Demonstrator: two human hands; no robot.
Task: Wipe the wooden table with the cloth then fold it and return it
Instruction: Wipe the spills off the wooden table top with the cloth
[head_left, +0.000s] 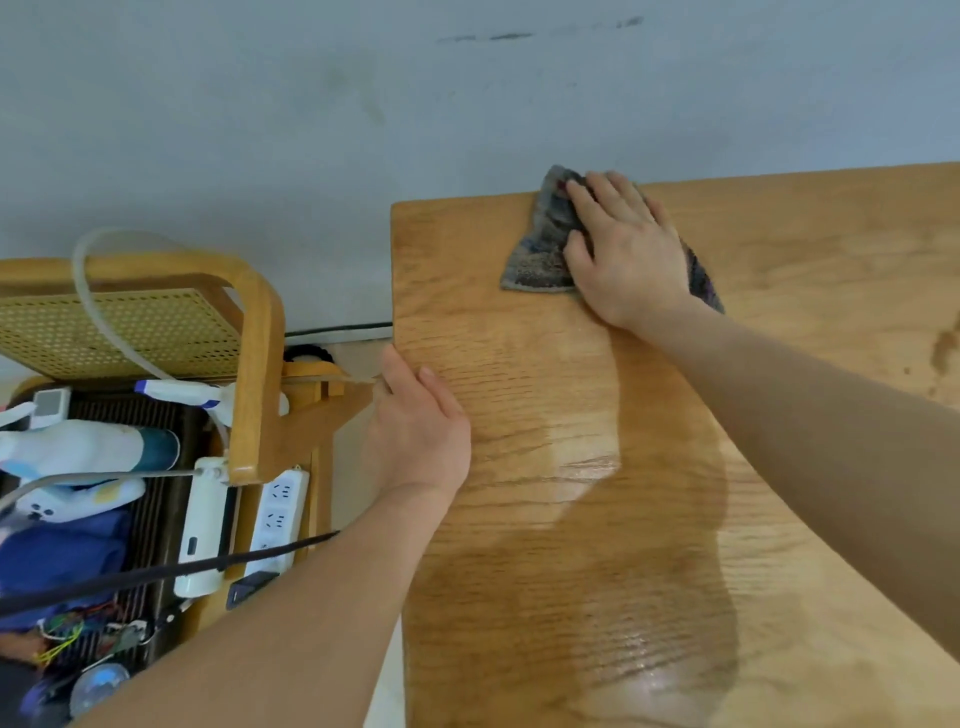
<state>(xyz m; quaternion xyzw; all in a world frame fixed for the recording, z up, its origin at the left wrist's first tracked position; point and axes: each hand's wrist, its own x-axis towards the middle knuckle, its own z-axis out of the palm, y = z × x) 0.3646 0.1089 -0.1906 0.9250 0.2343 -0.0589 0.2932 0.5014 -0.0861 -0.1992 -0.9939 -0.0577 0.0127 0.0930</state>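
A grey patterned cloth (540, 244) lies crumpled flat at the far edge of the wooden table (779, 260), close to the wall. My right hand (626, 249) presses down on it with fingers spread and straight, covering most of it. My left hand (421, 426) rests on the table's left edge, thumb on top and fingers down over the side. A darker wet streak runs along the wood from the cloth back toward me.
A grey wall (311, 130) runs right behind the table. To the left stands a wooden chair with a cane back (124, 327), its seat holding a spray bottle (88, 447), a power strip (278, 509), cables and other clutter. A dark stain (943, 348) marks the table's right side.
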